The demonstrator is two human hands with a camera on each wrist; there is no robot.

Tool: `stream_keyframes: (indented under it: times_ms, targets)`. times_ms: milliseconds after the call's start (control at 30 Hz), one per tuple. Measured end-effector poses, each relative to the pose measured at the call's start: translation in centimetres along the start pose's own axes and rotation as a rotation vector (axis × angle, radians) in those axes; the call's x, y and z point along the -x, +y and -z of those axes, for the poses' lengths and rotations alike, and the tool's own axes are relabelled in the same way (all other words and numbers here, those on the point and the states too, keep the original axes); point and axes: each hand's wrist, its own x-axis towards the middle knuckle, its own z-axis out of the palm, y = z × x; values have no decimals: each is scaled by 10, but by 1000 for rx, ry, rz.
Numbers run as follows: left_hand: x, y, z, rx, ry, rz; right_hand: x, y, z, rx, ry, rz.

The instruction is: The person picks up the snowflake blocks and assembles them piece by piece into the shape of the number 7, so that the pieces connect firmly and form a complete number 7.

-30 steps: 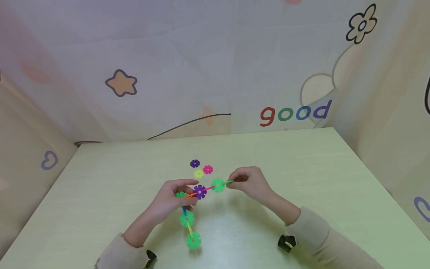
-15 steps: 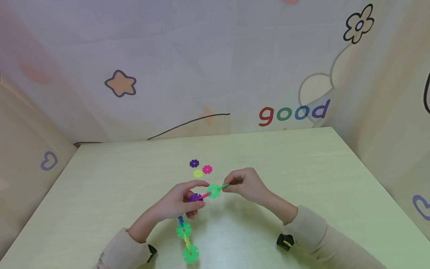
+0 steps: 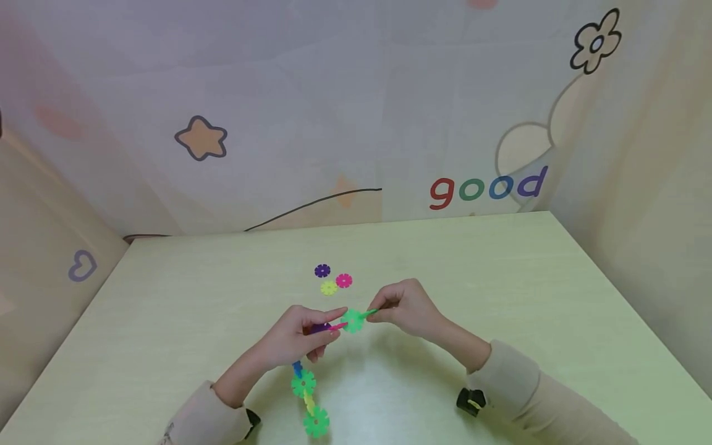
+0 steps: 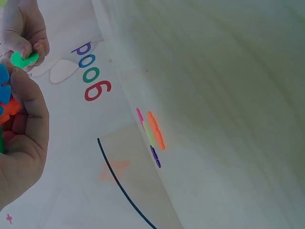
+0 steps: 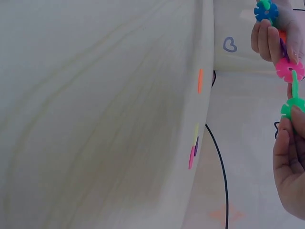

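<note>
A chain of flower-shaped plastic linking discs is stretched between the two hands above the table. My left hand grips its middle, fingers curled round a purple disc, thumb and index finger at the pink disc. My right hand pinches the green end disc, which joins another green disc slotted onto the pink one. Below the left hand hang a blue disc, a green disc, a yellow disc and a last green disc. An orange disc shows inside the left palm.
Loose purple, pink and yellow discs lie on the pale table beyond the hands. A loose orange disc beside them is hidden in the head view. A printed cloth stands behind the table.
The left hand has shifted right along the chain, from near the orange disc to the purple and pink ones. The right hand moved slightly left and down, and the hanging end dropped lower.
</note>
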Motion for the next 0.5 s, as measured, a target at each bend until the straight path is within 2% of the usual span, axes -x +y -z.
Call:
stream_keyframes:
  times_ms: [167, 400, 500]
  targets:
    - [1, 0, 1, 5, -8, 5, -1, -1, -1, -18, -9, 1]
    - [1, -2, 3, 23, -32, -35, -3, 1, -2, -37, -33, -12]
    - [1, -2, 3, 37, -40, -32, -4, 2, -2, -38, -41, -13]
